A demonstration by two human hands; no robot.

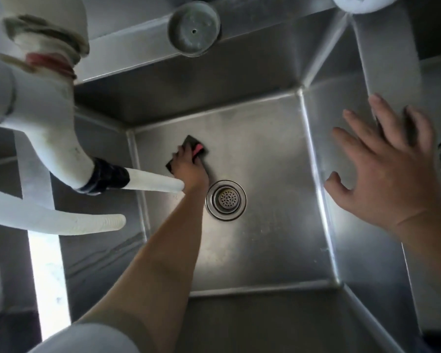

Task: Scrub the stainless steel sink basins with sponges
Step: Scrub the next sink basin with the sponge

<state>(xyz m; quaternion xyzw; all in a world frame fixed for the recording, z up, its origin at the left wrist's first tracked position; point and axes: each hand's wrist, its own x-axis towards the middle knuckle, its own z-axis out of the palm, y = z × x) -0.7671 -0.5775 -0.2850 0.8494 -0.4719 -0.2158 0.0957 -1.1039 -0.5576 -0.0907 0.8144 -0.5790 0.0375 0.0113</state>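
Pressing a dark sponge (192, 149) onto the basin floor (265, 174), at 11 o'clock from the drain (225, 200): left hand (189, 169), grip clamped; right hand (382, 169) spread open.

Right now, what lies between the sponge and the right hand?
Only bare basin floor separates sponge from right hand, in the head view.
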